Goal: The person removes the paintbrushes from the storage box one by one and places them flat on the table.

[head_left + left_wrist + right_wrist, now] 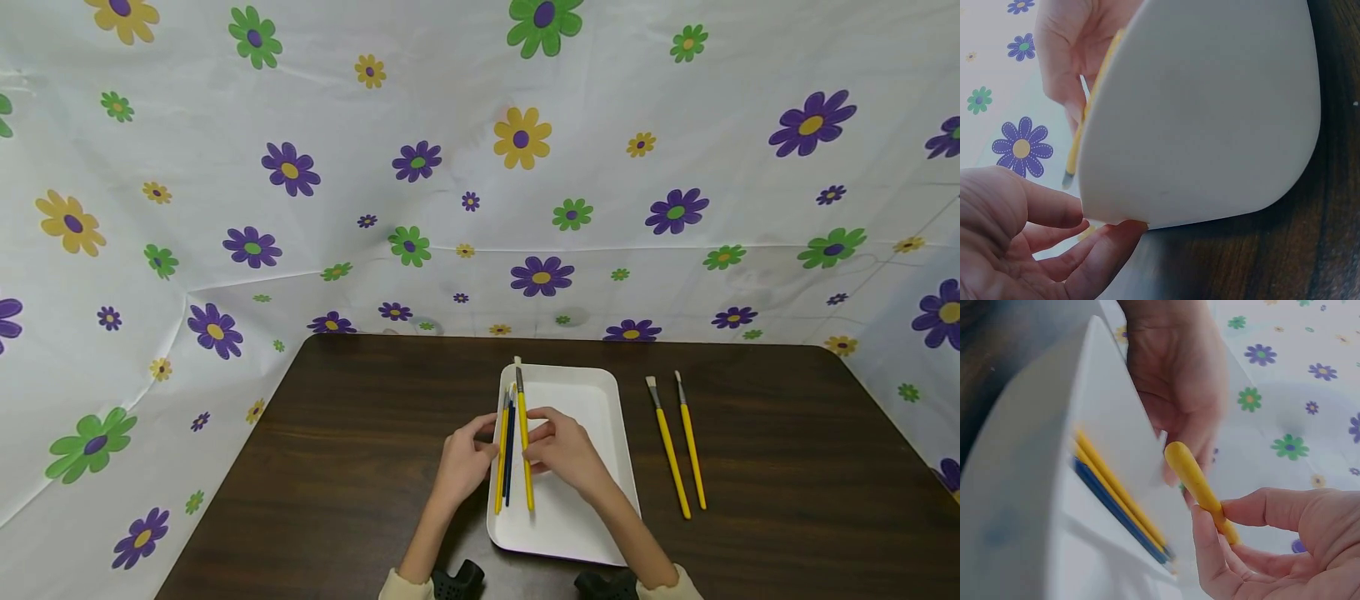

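A white rectangular tray (577, 517) lies on the table. Along its left side are yellow-handled paintbrushes (499, 479) and a dark blue paintbrush (509, 454), side by side. My left hand (463, 462) is at the tray's left edge, and in the left wrist view its thumb and fingers (1110, 250) grip the rim. Over the tray, my right hand (566, 450) pinches another yellow paintbrush (523, 417), bristles pointing away. The right wrist view shows this brush's rounded handle end (1188, 472) raised above the brushes in the tray, between thumb and fingers.
Two more yellow-handled paintbrushes, one with a broad pale tip (667, 454) and one slimmer (692, 450), lie on the dark wooden table (337, 433) to the right of the tray. A white flower-patterned sheet (450, 83) hangs behind the table.
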Demonstrator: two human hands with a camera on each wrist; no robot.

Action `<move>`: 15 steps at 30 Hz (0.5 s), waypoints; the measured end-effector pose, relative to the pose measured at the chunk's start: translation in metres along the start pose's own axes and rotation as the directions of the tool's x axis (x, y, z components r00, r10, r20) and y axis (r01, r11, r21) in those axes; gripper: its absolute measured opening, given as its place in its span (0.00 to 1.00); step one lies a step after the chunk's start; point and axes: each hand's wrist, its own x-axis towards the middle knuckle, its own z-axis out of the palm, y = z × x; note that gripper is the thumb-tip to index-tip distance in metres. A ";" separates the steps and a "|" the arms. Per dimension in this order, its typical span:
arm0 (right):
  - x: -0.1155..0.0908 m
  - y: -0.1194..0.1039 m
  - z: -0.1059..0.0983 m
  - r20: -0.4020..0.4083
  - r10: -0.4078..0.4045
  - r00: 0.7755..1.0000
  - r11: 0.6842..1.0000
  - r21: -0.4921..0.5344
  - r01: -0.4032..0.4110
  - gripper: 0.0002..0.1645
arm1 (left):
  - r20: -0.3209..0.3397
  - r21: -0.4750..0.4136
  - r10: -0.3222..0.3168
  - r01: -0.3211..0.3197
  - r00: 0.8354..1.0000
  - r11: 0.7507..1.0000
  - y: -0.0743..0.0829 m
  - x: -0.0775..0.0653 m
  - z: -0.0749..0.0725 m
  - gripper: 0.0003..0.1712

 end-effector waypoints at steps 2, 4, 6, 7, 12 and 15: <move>0.000 -0.002 -0.004 -0.010 0.003 1.000 1.000 0.001 -0.003 0.33 | -0.002 0.002 -0.004 0.004 1.000 1.000 0.000 0.000 0.000 0.25; -0.001 -0.003 -0.008 -0.024 0.005 1.000 1.000 -0.007 -0.005 0.33 | -0.006 0.004 -0.004 0.004 1.000 1.000 0.000 0.000 0.001 0.25; -0.001 -0.004 -0.012 -0.033 0.001 0.999 1.000 -0.013 -0.001 0.33 | -0.008 0.005 -0.001 0.001 1.000 1.000 -0.001 0.000 0.001 0.25; -0.001 -0.005 -0.014 -0.036 0.000 0.999 1.000 -0.008 0.000 0.33 | -0.009 0.002 0.003 -0.003 1.000 1.000 -0.001 0.000 0.001 0.25; -0.002 -0.007 -0.026 -0.035 -0.008 0.999 1.000 0.007 0.009 0.33 | -0.008 -0.008 0.007 -0.007 1.000 1.000 -0.002 -0.001 0.001 0.25; -0.003 -0.008 -0.033 -0.031 -0.008 0.999 1.000 -0.006 0.008 0.33 | -0.005 -0.021 0.003 -0.003 1.000 1.000 -0.002 0.000 0.001 0.25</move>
